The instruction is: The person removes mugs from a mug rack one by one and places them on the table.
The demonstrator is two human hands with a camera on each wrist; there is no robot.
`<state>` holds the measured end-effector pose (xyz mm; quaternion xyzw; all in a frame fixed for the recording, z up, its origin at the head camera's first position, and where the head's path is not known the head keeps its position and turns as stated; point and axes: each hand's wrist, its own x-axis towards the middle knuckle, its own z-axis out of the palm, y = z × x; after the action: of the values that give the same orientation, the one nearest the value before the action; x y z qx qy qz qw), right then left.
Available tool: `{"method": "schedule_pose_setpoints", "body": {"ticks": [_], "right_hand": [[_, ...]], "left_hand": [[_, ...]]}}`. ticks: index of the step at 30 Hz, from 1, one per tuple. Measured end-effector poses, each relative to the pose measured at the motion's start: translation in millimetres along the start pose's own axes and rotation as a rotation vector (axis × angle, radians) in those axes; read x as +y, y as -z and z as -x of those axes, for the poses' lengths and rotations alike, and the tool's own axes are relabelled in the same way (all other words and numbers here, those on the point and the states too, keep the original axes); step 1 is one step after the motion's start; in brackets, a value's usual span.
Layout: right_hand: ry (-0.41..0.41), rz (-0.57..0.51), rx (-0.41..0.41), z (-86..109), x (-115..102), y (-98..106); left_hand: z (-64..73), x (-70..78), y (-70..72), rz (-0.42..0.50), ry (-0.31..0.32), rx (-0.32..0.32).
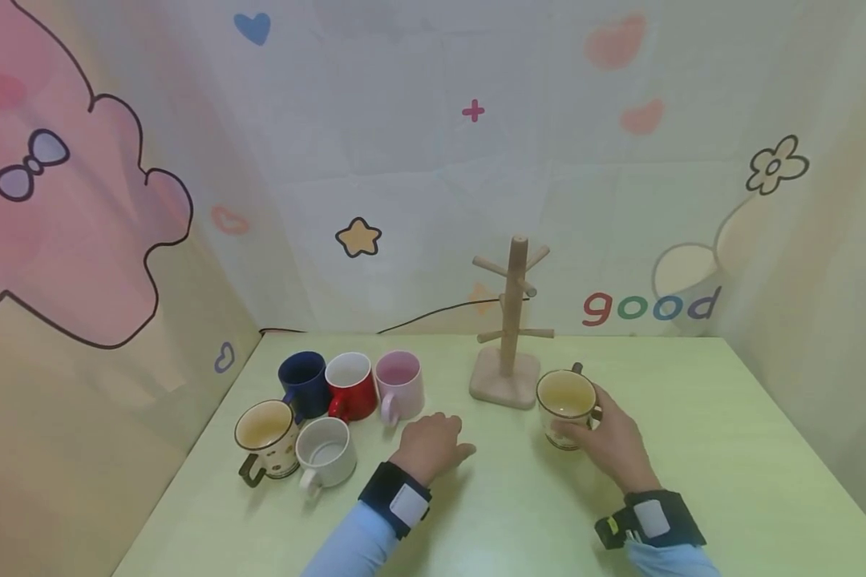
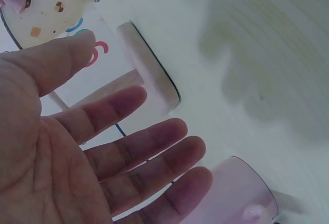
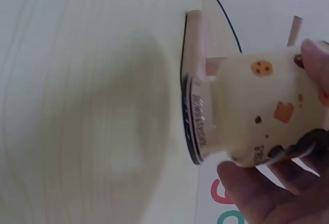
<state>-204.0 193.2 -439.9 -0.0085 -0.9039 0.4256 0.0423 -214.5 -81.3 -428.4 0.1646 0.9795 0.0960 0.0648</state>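
A cream mug (image 1: 557, 421) with a dark rim and cookie pictures is upright in my right hand (image 1: 613, 441), just right of the wooden mug tree (image 1: 511, 320). In the right wrist view, thumb and fingers hold the mug (image 3: 277, 106) round its sides; its dark-edged base faces the table. My left hand (image 1: 433, 445) is over the table with nothing in it, its fingers (image 2: 154, 142) loosely extended in the left wrist view. Nearest to it stands a pink mug (image 1: 401, 389). No mug hangs on the tree's pegs.
At the left stand a navy mug (image 1: 305, 385), a red mug (image 1: 354, 389) with a white inside, a white mug (image 1: 326, 453) and another cream patterned mug (image 1: 269, 445). A decorated cloth (image 1: 418, 144) hangs behind the pale green table (image 1: 505, 521).
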Motion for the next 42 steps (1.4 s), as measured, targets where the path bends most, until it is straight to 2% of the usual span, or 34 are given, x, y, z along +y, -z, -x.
{"method": "schedule_pose_setpoints", "body": {"ticks": [4,9,14,21,27,31,37,42], "right_hand": [[0.027,0.023,-0.083,1.6,-2,0],[0.054,-0.007,-0.183,3.7,-3,-1],[0.061,-0.062,-0.298,6.7,-5,0],[0.122,-0.135,-0.490,9.3,-10,0],[0.146,-0.147,-0.615,12.4,-19,2],[0.160,-0.164,-0.721,14.6,-25,4],[0.218,-0.222,-0.863,15.0,-26,5],[0.246,-0.238,-0.917,14.0,-24,7]], "left_hand": [[-2.0,-0.3,0.1,0.026,-0.006,0.000],[-5.4,-0.2,-2.0,0.036,-0.032,0.025],[-6.8,3.7,-0.6,0.026,-0.093,0.065],[-8.1,12.1,4.0,-0.006,-0.204,0.095],[-9.3,17.0,6.5,-0.042,-0.269,0.060],[-8.1,18.8,6.0,-0.069,-0.334,0.022],[-8.0,18.7,3.2,-0.036,-0.415,-0.043],[-6.9,19.5,1.5,-0.009,-0.475,-0.073]]}}
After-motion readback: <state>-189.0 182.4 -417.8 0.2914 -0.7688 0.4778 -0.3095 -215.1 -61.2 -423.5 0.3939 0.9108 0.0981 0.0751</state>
